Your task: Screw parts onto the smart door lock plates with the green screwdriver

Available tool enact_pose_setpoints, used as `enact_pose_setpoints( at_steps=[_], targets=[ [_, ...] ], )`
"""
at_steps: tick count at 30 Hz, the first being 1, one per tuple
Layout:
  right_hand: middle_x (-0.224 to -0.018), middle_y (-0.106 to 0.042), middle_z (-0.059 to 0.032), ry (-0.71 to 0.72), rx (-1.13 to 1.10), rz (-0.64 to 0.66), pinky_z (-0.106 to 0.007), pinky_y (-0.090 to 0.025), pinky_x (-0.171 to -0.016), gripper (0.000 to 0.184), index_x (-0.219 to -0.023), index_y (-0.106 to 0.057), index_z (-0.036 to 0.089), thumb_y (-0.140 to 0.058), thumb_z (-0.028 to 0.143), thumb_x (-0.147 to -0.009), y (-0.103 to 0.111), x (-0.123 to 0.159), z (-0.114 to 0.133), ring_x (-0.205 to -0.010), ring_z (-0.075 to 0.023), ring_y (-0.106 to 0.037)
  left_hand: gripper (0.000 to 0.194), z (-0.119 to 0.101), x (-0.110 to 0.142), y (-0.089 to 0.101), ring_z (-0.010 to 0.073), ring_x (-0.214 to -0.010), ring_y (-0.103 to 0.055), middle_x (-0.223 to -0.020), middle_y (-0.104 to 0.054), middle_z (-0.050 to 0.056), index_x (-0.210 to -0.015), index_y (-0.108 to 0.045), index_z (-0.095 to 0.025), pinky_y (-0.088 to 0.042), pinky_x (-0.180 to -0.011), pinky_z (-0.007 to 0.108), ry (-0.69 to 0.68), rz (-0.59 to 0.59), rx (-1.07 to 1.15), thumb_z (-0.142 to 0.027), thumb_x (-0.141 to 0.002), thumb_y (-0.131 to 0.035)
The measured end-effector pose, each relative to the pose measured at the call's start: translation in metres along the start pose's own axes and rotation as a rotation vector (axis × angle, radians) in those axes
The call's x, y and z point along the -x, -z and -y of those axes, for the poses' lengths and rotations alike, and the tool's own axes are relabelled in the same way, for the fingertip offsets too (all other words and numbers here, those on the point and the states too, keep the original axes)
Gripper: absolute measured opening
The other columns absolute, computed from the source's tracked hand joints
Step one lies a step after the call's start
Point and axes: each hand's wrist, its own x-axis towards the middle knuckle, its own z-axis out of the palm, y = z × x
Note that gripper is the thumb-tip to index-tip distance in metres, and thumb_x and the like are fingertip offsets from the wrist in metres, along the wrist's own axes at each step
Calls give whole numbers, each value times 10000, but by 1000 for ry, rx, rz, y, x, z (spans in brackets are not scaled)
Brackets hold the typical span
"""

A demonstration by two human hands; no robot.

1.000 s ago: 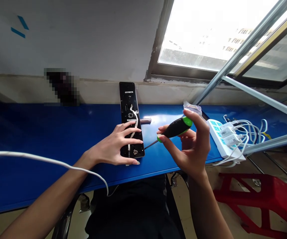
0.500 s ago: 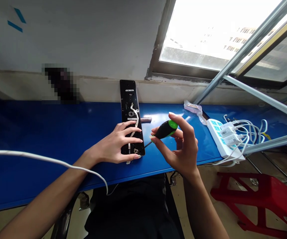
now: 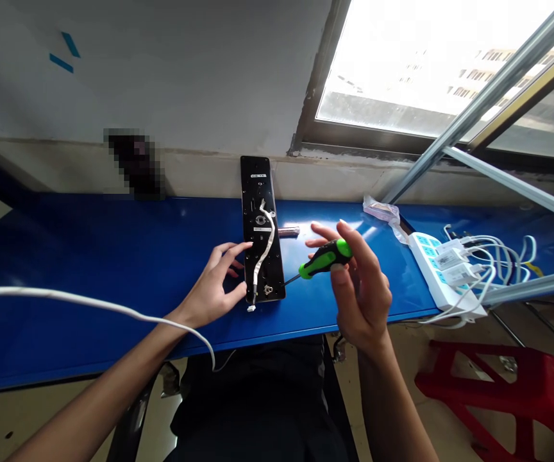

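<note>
A long black panel (image 3: 262,256) lies on the blue table with its far end towards the wall. It looks like the back plate of a device. A white wrapped cable (image 3: 270,240) runs down it to a small white connector past the near edge. My left hand (image 3: 214,282) is at the panel's left edge, thumb and fingers spread, fingertips touching its side. In my right hand (image 3: 361,289) is a green and black screwdriver (image 3: 325,258), held between thumb and fingers. Its shaft slants down to the panel's right edge near the lower corner; the tip's exact contact cannot be made out.
Beside the panel lies a brownish cylindrical bundle (image 3: 288,232). A white power strip (image 3: 428,256) with plugs and cables stands at right, near a plastic bag (image 3: 383,210) and metal frame bars (image 3: 454,128). One white cable (image 3: 113,308) crosses my left forearm. A red stool (image 3: 512,385) is below.
My left hand has drawn back from the panel's top to its left edge, uncovering the cable. My right fingers have shifted back on the screwdriver handle, and the view has turned slightly.
</note>
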Motion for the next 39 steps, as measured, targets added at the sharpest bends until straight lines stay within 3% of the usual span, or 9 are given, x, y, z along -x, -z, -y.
enact_pose_setpoints(
  at_steps=[4,7,10,16,23,28,32,35,39],
  targets=[
    [-1393,-706,-65,13,-13,-62,-503,-673,-936,521,-1451,-610,323,-607,115,-974,2,-4,6,-1167,-274,-735,861,-7,11,-2,199,-1056,-684,-1667,-279,83,-1617,-318,-418,-625,-996,437,45,124,179,-222,-870,-699],
    [-1191,-751,-53,55,22,-111,-445,-679,-846,507,-1309,-715,326,-787,100,-861,2,-8,5,-1034,-243,-744,908,-13,7,-3,222,-1066,-679,-1602,-397,76,-1629,-292,-429,-620,-985,440,26,175,172,-228,-857,-723],
    [-1059,-697,-38,98,98,-130,-373,-648,-736,505,-1248,-750,331,-883,159,-793,2,-13,5,-887,-190,-700,937,-15,-2,-6,274,-1104,-673,-1539,-478,88,-1631,-298,-413,-608,-981,473,39,163,103,-376,-842,-801],
    [-1350,-717,-87,81,2,-42,-524,-609,-1004,480,-1417,-654,290,-530,80,-1003,-1,-16,10,-1188,-268,-711,1103,-11,-13,-13,379,-1354,-565,-1519,-527,114,-1650,-269,-384,-499,-1122,555,54,147,33,-581,-748,-873],
    [-1061,-674,-32,84,14,-93,-350,-620,-745,473,-1222,-769,333,-854,114,-811,2,-14,11,-916,-175,-688,989,-12,-13,-13,350,-1229,-664,-1411,-651,85,-1586,-416,-360,-568,-1035,495,58,127,88,-587,-743,-880],
    [-1345,-698,-96,54,-26,7,-494,-613,-978,450,-1396,-675,284,-527,92,-1017,7,-15,15,-1226,-264,-688,983,-9,-13,-13,340,-1189,-681,-1429,-644,83,-1583,-417,-373,-593,-985,483,68,142,84,-583,-743,-881],
    [-1157,-781,-55,78,-58,-63,-455,-644,-863,439,-1278,-748,319,-733,86,-906,5,-15,12,-1044,-247,-750,980,-7,-13,-14,347,-1196,-674,-1431,-639,86,-1588,-418,-369,-588,-994,495,64,142,68,-586,-748,-875],
    [-987,-707,-22,84,19,-155,-372,-624,-732,410,-1169,-791,363,-875,183,-811,2,-14,10,-892,-189,-699,993,-7,-13,-15,360,-1229,-654,-1434,-632,87,-1591,-412,-373,-572,-1019,509,66,131,83,-590,-742,-879],
    [-1262,-703,-82,82,55,-92,-440,-638,-896,346,-1303,-739,313,-632,188,-998,2,-13,14,-1119,-232,-708,1033,-7,-13,-15,348,-1231,-645,-1446,-601,81,-1613,-355,-416,-568,-1016,496,65,143,138,-583,-741,-884]
  ],
)
